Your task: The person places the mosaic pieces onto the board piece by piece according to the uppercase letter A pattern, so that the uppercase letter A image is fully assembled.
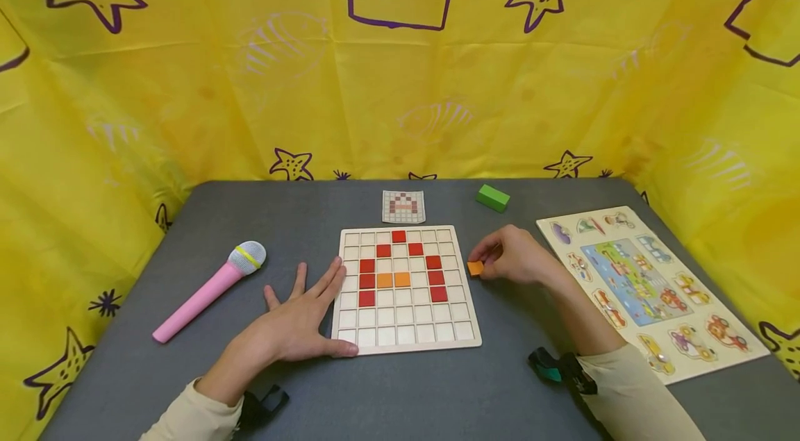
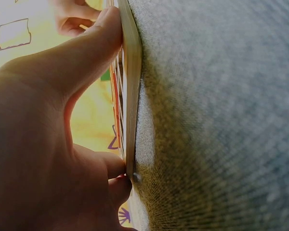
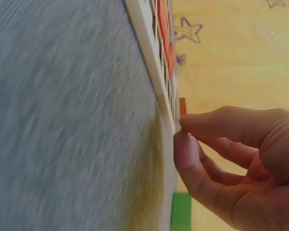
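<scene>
A wooden grid board [image 1: 406, 333] lies on the dark table, with red square tiles [image 1: 367, 265] in an arch and two orange tiles [image 1: 393, 280] side by side within it. My left hand [image 1: 300, 323] is spread along the board's left edge, thumb on the near corner and fingertips higher up that side. Just right of the board, my right hand [image 1: 515, 257] pinches an orange tile [image 1: 476, 268] between thumb and fingers. The right wrist view shows that orange tile [image 3: 183, 106] sticking out past the fingertips. Behind the board lies a small pattern card [image 1: 403, 206] with a similar arch.
A green block [image 1: 493, 198] sits at the back right. On the right lies a wooden picture puzzle [image 1: 653, 288], partly under my right forearm. A pink toy microphone [image 1: 209, 292] lies to the left. Yellow patterned cloth [image 1: 375, 94] surrounds the table.
</scene>
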A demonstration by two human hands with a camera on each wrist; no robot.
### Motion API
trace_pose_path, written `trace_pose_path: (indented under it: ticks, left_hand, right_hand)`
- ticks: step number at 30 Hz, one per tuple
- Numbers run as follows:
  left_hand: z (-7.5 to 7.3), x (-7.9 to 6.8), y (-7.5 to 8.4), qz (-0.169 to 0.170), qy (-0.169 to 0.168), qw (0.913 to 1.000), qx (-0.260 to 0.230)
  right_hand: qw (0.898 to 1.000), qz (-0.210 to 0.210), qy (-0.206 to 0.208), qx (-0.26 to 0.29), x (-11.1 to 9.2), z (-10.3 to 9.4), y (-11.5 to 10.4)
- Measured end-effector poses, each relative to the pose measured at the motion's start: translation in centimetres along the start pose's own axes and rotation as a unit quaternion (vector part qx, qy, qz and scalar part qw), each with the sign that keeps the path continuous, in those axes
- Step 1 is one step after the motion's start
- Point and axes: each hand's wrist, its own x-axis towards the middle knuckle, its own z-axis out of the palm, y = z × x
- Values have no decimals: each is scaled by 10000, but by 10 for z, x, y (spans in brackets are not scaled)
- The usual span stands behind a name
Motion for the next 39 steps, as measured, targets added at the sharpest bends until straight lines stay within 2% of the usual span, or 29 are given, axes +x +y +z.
trace_pose_path:
  ticks: [5, 16, 25, 39]
  left_hand:
    - [0, 0, 0, -24, 0, 10000, -17]
    - [1, 1, -1, -9, 10, 10000, -17]
    - [2, 1, -2, 1, 57, 10000, -6]
    - [0, 0, 0, -28, -43, 10000, -11]
  right_hand:
    - [9997, 11, 9, 224, 8, 7, -18]
    - [9996, 31, -164, 232, 25, 27, -49]
    - [9987, 76, -355, 368, 32, 42, -63]
    - [9989, -100, -438, 109, 33, 52, -72]
